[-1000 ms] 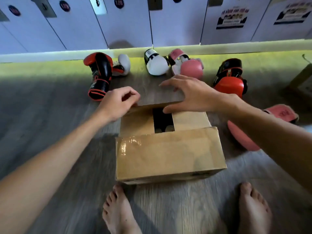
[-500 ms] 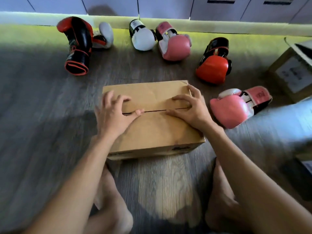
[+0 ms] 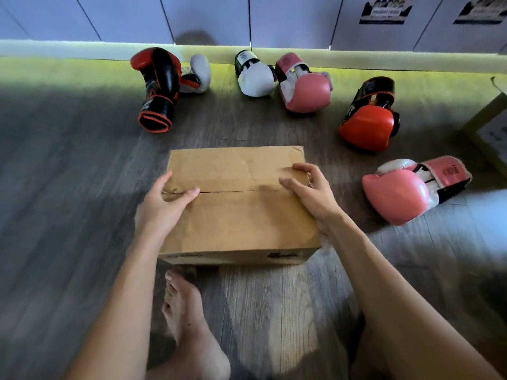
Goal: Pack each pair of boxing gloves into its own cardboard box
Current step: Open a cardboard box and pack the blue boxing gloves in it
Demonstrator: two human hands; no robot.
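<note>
A closed brown cardboard box (image 3: 238, 215) sits on the wooden floor in front of me, its two top flaps meeting at a seam. My left hand (image 3: 164, 204) grips its left end, thumb on the seam. My right hand (image 3: 312, 193) grips its right end, thumb on top and fingers curled over the edge. Loose gloves lie beyond: a black-and-red glove (image 3: 160, 86), a white-and-red glove (image 3: 199, 75) behind it, a white glove (image 3: 255, 78), a pink glove (image 3: 304, 89), a red glove (image 3: 367, 124) and a second pink glove (image 3: 403, 193) to the box's right.
Another cardboard box (image 3: 491, 127) shows partly at the right edge. A row of pale lockers (image 3: 219, 17) and a lit yellow-green skirting strip close off the far side. My bare foot (image 3: 189, 319) rests just in front of the box.
The box's flaps were open with a dark gap a second ago; they are now folded shut. Both hands have slid from the middle of the seam out to the box's ends.
</note>
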